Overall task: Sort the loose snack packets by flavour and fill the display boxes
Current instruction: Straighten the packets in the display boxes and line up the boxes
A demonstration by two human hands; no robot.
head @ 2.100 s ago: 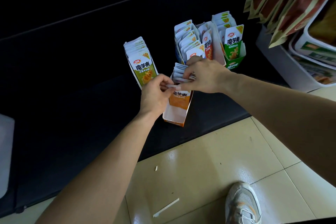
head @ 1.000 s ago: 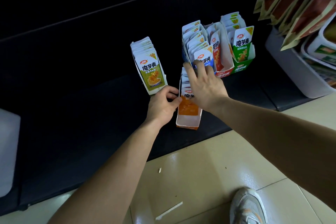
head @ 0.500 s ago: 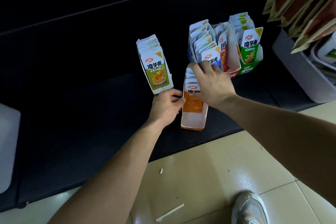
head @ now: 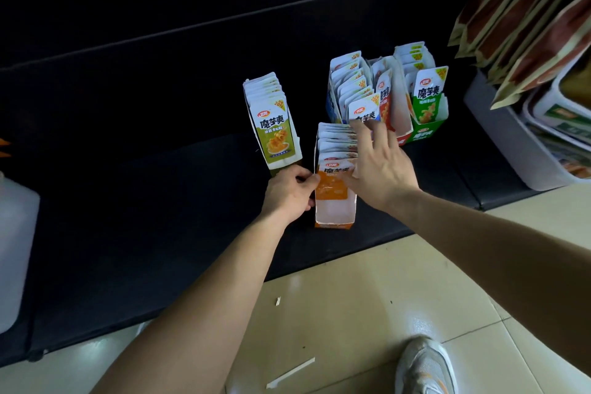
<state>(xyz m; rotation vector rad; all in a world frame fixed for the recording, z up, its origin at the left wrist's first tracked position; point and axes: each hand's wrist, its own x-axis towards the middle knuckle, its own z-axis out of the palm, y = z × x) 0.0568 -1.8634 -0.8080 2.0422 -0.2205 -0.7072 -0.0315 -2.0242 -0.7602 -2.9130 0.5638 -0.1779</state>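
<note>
The orange display box [head: 334, 213] stood on the dark shelf [head: 160, 202], close to its front edge, with its open end toward us. Its row of orange packets [head: 331, 184] stood upright in the rear and middle, and a bare white stretch showed at the front.

Our left hand [head: 289, 192] gripped the box at its left wall, fingers curled in against the card and thumb at the front packet. Our right hand [head: 380, 170] lay spread over the packet tops, fingers straight and apart, holding nothing. Its fingertips [head: 361, 126] reached the foot of the blue box [head: 350, 86] just behind.

We judged this the settling step for the orange flavour: one hand bracing the box, the other pressing the row level. The next move called for squaring the row without tipping the light card box, then finding more orange packets for the front gap. We could see no loose packets lying about.

To the left stood the olive-green packets [head: 275, 131], upright and near the left hand. Behind the blue box's right side came the red box [head: 385, 96], which looked thinly filled, and the green box [head: 428, 96] touching it. Farther right sat a white bin [head: 499, 138] under hanging bags [head: 527, 10]. Below the shelf lay the tiled floor [head: 351, 297], a paper strip [head: 291, 373] and a shoe [head: 422, 368].
</note>
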